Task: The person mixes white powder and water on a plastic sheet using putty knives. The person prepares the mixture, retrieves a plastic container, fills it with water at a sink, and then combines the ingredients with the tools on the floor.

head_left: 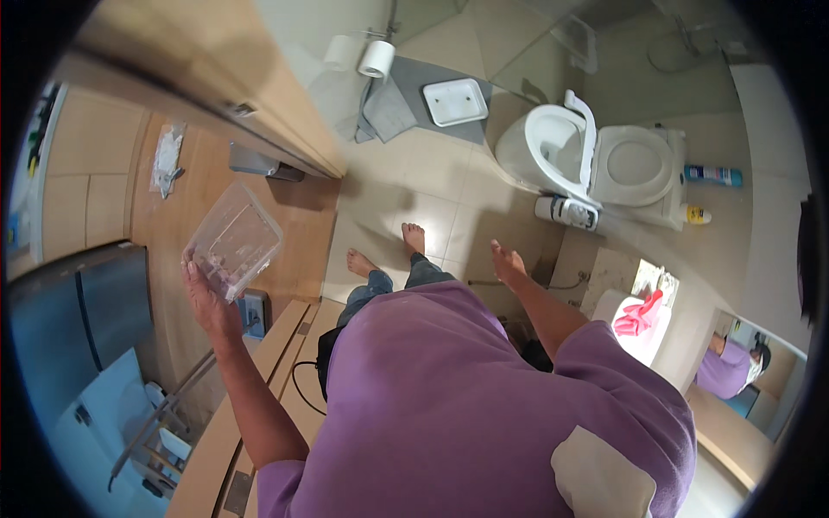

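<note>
My left hand (207, 302) grips the near edge of a clear plastic container (235, 240), held out at the left over the wooden floor. Its see-through walls are tilted, and some pinkish residue or my fingers show through its lower corner; I cannot tell which. My right hand (508, 261) is held out over the tiled floor with its fingers stretched and nothing in it. Nearest to that hand are the toilet (635, 168) with its raised lid and seat and a pink cloth or glove (639, 316) on the white basin.
A white tray (455, 102) lies on a grey mat at the far side, next to a grey cloth (389, 112). Toilet rolls (376, 59) hang on the wall. A wooden door (233, 78) stands at the left. Bottles (713, 175) stand by the toilet tank.
</note>
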The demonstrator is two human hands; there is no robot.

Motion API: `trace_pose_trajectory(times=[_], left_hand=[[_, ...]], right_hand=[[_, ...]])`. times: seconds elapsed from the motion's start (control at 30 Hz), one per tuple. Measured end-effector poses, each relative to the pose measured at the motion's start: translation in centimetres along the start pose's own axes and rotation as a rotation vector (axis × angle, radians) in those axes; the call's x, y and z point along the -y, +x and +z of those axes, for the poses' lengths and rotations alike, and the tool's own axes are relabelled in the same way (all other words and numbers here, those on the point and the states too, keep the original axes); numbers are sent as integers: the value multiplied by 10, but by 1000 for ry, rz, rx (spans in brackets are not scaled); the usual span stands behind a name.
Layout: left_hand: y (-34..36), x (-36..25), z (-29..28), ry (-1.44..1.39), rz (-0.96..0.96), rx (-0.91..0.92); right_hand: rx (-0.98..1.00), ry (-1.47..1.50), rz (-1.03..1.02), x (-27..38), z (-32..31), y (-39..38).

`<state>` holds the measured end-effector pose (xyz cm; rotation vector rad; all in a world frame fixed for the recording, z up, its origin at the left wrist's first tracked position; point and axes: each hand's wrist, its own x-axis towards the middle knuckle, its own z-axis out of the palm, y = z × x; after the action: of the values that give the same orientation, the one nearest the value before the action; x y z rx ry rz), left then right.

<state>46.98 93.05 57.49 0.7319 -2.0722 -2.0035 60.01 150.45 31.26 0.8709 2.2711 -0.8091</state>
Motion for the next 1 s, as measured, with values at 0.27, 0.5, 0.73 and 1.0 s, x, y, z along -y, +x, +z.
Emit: trace_pose_trajectory(times=[0.27, 0.5, 0.73, 1.0], left_hand=[[53, 23, -97, -5, -33, -147], [128, 42, -181, -189, -54, -269], [202, 58, -277, -192, -46, -394], [313, 40, -368, -202, -67, -523]], right_hand=[[65, 53, -64, 104, 46, -3], [185, 18, -8, 216, 89, -36], [269, -79, -12, 314, 141, -16], [337, -195, -369, 491, 232, 52]])
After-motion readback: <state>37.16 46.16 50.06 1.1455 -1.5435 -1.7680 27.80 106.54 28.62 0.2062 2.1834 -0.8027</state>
